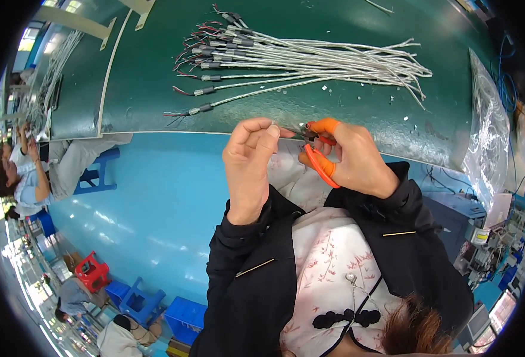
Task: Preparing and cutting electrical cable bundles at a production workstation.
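Pinching thin wire [286, 130], left hand [247, 160]; right hand [354, 157] w/ orange cutters [320, 156].

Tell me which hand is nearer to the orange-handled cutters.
Right. The right hand grips the orange-handled cutters, fingers wrapped around the handles. The left hand is beside them, apart, pinching a thin wire end just short of the cutter tips.

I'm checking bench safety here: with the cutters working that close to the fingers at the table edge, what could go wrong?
The orange-handled cutters in the right hand meet the thin wire end pinched by the left hand, so a slip might nick a fingertip. Work is past the green table edge, so offcuts may drop. The cable bundle could get snagged.
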The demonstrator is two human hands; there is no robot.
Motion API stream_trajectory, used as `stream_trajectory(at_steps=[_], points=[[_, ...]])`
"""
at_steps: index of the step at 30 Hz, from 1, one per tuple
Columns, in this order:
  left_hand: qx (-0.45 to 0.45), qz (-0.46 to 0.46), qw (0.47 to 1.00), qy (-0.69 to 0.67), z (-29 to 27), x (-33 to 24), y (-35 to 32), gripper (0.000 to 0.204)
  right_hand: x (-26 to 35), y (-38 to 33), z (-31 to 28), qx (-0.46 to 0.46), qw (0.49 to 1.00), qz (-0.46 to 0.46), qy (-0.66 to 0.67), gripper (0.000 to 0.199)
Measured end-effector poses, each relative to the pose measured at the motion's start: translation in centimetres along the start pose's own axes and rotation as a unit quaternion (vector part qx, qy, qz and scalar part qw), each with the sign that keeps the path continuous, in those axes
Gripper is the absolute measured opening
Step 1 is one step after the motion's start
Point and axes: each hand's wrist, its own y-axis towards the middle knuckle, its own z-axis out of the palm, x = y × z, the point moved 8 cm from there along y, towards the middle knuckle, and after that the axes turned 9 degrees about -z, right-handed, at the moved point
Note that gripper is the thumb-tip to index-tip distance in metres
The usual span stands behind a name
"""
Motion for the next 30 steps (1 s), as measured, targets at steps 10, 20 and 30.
stream_trajectory(at_steps=[10, 20, 30], points=[[0.007, 0.01, 1.0, 0.011, 2.9, 1.7, 1.0, 0.015, -0.8, 0.8, -2.7, -0.018, 0.997, -0.073, -0.029, 0.043], [0.009, 0.016, 1.0, 0.014, 4.4, 2.3, 1.1, 0.014, -1.0, 0.6, -3.9, -0.035, 0.992, -0.113, -0.047, 0.042], [0.011, 0.019, 1.0, 0.02, 4.9, 2.5, 1.5, 0.012, -1.4, 0.7, -4.8, -0.039, 0.991, -0.112, -0.057, 0.027]])
